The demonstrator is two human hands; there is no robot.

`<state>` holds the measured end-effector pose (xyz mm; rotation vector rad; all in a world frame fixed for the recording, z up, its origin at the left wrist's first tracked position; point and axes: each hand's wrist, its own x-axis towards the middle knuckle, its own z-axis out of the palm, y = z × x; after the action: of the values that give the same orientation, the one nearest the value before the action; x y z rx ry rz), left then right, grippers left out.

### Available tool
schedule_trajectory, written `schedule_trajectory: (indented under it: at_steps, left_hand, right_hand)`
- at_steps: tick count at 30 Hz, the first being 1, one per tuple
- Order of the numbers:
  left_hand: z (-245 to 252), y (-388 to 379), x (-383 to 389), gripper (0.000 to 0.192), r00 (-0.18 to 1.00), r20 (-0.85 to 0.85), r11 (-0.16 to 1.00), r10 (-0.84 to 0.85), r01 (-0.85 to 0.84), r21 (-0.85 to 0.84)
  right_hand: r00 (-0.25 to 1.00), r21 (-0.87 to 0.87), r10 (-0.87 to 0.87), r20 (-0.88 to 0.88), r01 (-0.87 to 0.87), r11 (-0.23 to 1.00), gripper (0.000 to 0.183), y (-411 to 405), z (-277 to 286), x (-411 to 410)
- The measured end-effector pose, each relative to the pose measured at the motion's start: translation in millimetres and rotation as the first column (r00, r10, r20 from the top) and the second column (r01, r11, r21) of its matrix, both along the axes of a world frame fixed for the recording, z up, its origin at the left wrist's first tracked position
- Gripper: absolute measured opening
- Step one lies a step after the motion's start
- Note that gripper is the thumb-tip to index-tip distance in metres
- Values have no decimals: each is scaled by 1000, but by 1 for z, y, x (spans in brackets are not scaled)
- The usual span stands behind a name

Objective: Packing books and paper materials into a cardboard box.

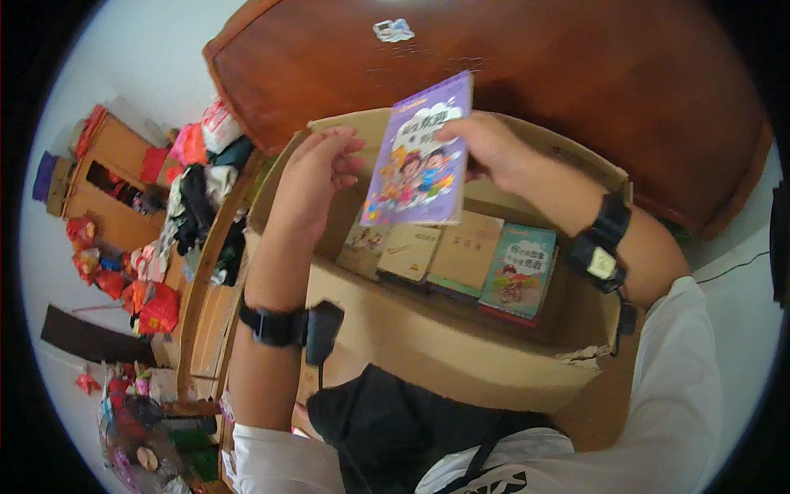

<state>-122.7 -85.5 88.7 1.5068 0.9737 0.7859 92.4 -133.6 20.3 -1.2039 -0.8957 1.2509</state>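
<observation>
My right hand (490, 148) grips a purple illustrated children's book (415, 176) by its right edge, thumb on the cover. The book is tilted above an open cardboard box (444, 370). To its left, my left hand (330, 163) is raised over the box with its fingers curled apart, holding nothing. Inside the box lie several books side by side: a teal illustrated book (518, 272) on top of others at the right, a plain tan-covered book (467, 250), a cream-covered book (408, 252) and a partly covered illustrated book (365, 247). The purple book hides part of the box's interior.
A curved dark-red wooden panel (524, 55) rises behind the box, bearing a small sticker (393, 29). Off to the left are a wooden cabinet (117, 179), heaped clothes (196, 207), red plastic bags (157, 305) and an electric fan (145, 447). Black cloth (401, 426) lies against my body.
</observation>
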Motion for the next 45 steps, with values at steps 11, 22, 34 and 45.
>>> schedule_trajectory:
  at_steps: [11, 22, 34, 45]
  left_hand:
    - [-74, 75, 101, 33, 947, -24, 925, -321, 308, -221]
    - [-175, 90, 63, 40, 329, -919, 859, -216, 512, -18]
    - [-153, 66, 75, 44, 416, -879, 810, -234, 583, 60]
    - [-123, 62, 77, 46, 367, -875, 800, -315, 599, -36]
  right_hand:
    - [896, -243, 202, 397, -109, 964, 24, -9, -45, -11]
    - [912, -652, 327, 246, -94, 753, 22, -31, -128, -4]
    - [992, -776, 115, 56, -29, 630, 31, -3, -268, 18]
    - [947, -712, 309, 90, -156, 685, 33, -3, -207, 29]
